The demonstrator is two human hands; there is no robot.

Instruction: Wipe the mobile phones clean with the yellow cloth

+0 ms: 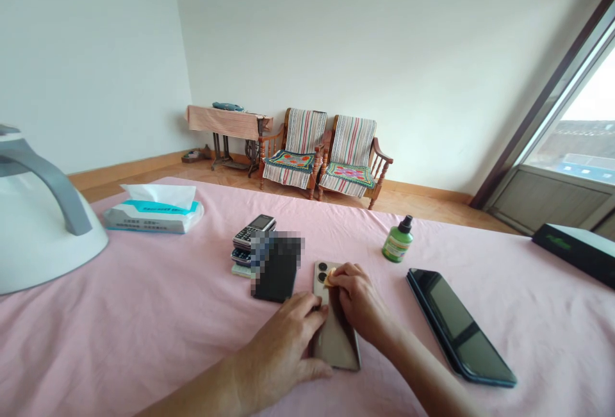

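Observation:
A gold smartphone lies back side up on the pink cloth, its round camera lenses at the far end. My left hand holds it at the left edge, fingertips over the side and thumb by the near end. Pinched in the fingers of my right hand is a small yellowish piece of cloth, pressed against the phone's back beside the lenses. Left of the phone lies a dark phone, partly blurred out, against a stack of keypad phones. A larger black phone rests right of my right forearm.
Beyond my right hand stands a green bottle with a black top. A tissue pack and a white kettle with a grey handle are at left. A dark box sits far right. Two chairs stand by the wall.

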